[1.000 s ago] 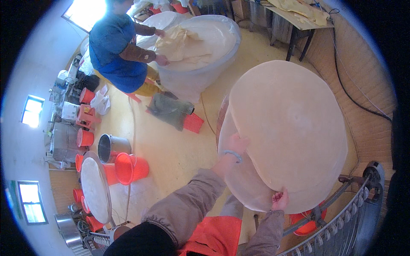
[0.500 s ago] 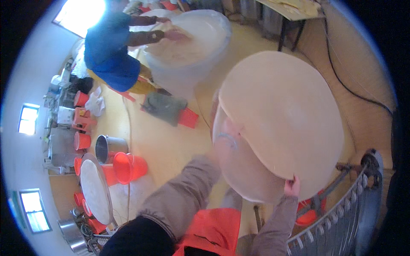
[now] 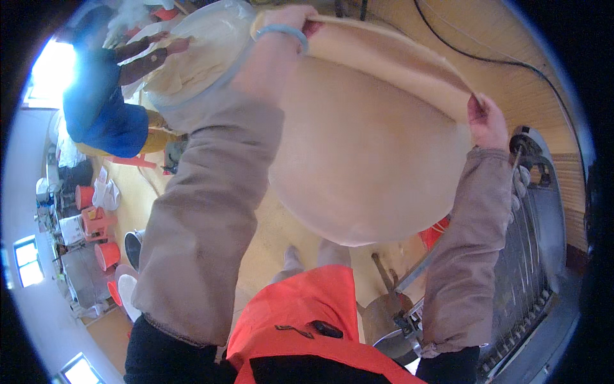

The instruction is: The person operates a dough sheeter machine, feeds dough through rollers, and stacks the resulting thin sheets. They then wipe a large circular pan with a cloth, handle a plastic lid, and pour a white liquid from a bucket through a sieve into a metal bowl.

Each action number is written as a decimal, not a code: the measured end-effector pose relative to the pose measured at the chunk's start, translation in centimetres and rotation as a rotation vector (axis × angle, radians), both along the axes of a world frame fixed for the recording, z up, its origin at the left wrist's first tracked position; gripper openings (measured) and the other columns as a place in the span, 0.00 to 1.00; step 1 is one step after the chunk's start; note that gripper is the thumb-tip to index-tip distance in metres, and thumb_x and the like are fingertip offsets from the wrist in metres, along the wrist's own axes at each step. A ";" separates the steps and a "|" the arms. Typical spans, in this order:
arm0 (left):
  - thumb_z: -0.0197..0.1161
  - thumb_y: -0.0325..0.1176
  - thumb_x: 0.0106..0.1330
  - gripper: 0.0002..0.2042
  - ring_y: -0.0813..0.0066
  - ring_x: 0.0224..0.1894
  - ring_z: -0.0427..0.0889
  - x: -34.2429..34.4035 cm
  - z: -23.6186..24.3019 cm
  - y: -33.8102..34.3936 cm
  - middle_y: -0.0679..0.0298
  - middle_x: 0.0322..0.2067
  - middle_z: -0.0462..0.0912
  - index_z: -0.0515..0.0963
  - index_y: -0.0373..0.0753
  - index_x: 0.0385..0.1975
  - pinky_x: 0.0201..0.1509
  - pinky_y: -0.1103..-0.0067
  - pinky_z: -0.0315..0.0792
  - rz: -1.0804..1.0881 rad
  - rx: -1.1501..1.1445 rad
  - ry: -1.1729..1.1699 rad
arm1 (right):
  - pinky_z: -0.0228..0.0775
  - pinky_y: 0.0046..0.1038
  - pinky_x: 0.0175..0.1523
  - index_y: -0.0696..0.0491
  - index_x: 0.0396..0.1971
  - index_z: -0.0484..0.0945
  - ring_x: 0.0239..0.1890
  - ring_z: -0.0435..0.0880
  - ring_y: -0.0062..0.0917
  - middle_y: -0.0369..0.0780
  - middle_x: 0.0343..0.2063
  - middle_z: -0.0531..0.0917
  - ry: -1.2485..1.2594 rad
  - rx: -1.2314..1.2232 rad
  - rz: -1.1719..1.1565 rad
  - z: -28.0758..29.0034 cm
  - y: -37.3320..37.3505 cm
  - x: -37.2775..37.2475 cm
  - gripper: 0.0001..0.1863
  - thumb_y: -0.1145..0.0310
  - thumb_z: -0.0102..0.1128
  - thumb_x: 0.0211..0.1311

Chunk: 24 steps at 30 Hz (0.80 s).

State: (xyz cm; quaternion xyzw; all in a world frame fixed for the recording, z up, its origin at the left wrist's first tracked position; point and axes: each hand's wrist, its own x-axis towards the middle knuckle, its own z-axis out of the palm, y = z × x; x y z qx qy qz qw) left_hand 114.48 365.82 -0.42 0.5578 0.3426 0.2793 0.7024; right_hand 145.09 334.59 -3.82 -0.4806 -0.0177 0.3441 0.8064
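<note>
Seen from one head-worn fisheye, facing steeply down, close over raised forearms and orange apron (image 3: 300,313), floor (image 3: 268,249) far below, edges bending at rim.

Smooth, matt, pliable cream sheet (image 3: 364,160); glossy orange apron (image 3: 300,313); wooden floor (image 3: 268,237).

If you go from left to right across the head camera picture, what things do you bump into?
Orange buckets → person in blue → left hand → big round thin sheet → right hand → metal rack.
</note>
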 end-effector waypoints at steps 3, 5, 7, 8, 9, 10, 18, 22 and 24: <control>0.61 0.37 0.50 0.10 0.69 0.29 0.80 0.5 2.8 -2.6 0.58 0.29 0.83 0.80 0.40 0.29 0.29 0.71 0.73 0.277 0.039 -0.233 | 0.75 0.24 0.45 0.60 0.36 0.72 0.37 0.79 0.27 0.42 0.34 0.78 -0.057 0.047 -0.102 4.7 -1.0 -2.0 0.06 0.75 0.53 0.59; 0.59 0.30 0.56 0.09 0.75 0.33 0.78 -2.8 3.1 -6.4 0.61 0.33 0.81 0.77 0.33 0.34 0.32 0.78 0.72 0.284 0.016 -0.309 | 0.72 0.25 0.48 0.58 0.40 0.72 0.41 0.78 0.26 0.41 0.38 0.78 -0.116 -0.013 -0.138 5.2 -3.9 -5.6 0.09 0.73 0.53 0.59; 0.59 0.27 0.56 0.15 0.73 0.40 0.78 -7.3 1.4 -11.7 0.59 0.39 0.79 0.73 0.34 0.44 0.40 0.76 0.73 0.313 0.097 -0.289 | 0.68 0.27 0.52 0.57 0.46 0.70 0.46 0.76 0.26 0.40 0.43 0.77 -0.211 0.005 -0.123 4.2 -7.4 -10.0 0.14 0.72 0.52 0.60; 0.59 0.27 0.57 0.18 0.72 0.44 0.77 -8.8 -0.5 -14.4 0.59 0.42 0.78 0.69 0.33 0.48 0.44 0.76 0.72 0.352 0.042 -0.303 | 0.65 0.27 0.54 0.57 0.50 0.69 0.49 0.74 0.25 0.38 0.46 0.76 -0.280 0.074 -0.053 2.9 -9.6 -12.7 0.18 0.71 0.52 0.60; 0.60 0.27 0.57 0.22 0.71 0.47 0.75 -10.5 -2.9 -17.1 0.59 0.44 0.77 0.66 0.33 0.52 0.48 0.75 0.71 0.333 0.075 -0.442 | 0.63 0.29 0.57 0.57 0.57 0.63 0.54 0.70 0.25 0.38 0.53 0.71 -0.382 -0.014 -0.076 1.1 -11.3 -14.9 0.23 0.71 0.51 0.60; 0.59 0.28 0.58 0.23 0.71 0.47 0.74 -12.9 -5.4 -19.5 0.59 0.47 0.74 0.64 0.35 0.54 0.52 0.74 0.70 0.347 0.143 -0.238 | 0.61 0.29 0.57 0.55 0.59 0.60 0.55 0.69 0.24 0.37 0.55 0.69 -0.354 -0.110 -0.118 -1.0 -13.1 -17.2 0.26 0.72 0.51 0.59; 0.60 0.24 0.58 0.15 0.72 0.42 0.78 -19.5 -27.1 -29.6 0.61 0.41 0.78 0.69 0.33 0.45 0.45 0.76 0.74 0.396 -0.340 0.070 | 0.71 0.28 0.44 0.51 0.56 0.62 0.44 0.75 0.25 0.38 0.47 0.73 0.103 -0.538 -0.034 -21.1 -23.1 -25.4 0.23 0.76 0.50 0.60; 0.59 0.23 0.58 0.15 0.71 0.41 0.78 -20.7 -28.8 -30.5 0.59 0.40 0.79 0.69 0.32 0.44 0.44 0.76 0.74 0.377 -0.376 0.138 | 0.75 0.28 0.41 0.52 0.51 0.65 0.40 0.78 0.25 0.39 0.44 0.76 0.125 -0.589 -0.065 -25.1 -25.4 -26.6 0.17 0.75 0.50 0.61; 0.59 0.22 0.57 0.15 0.71 0.40 0.79 -21.4 -29.2 -30.2 0.58 0.40 0.79 0.68 0.33 0.44 0.44 0.76 0.75 0.406 -0.438 0.265 | 0.76 0.27 0.39 0.52 0.48 0.68 0.38 0.79 0.24 0.39 0.41 0.77 0.141 -0.548 -0.042 -25.2 -25.9 -27.9 0.14 0.75 0.50 0.62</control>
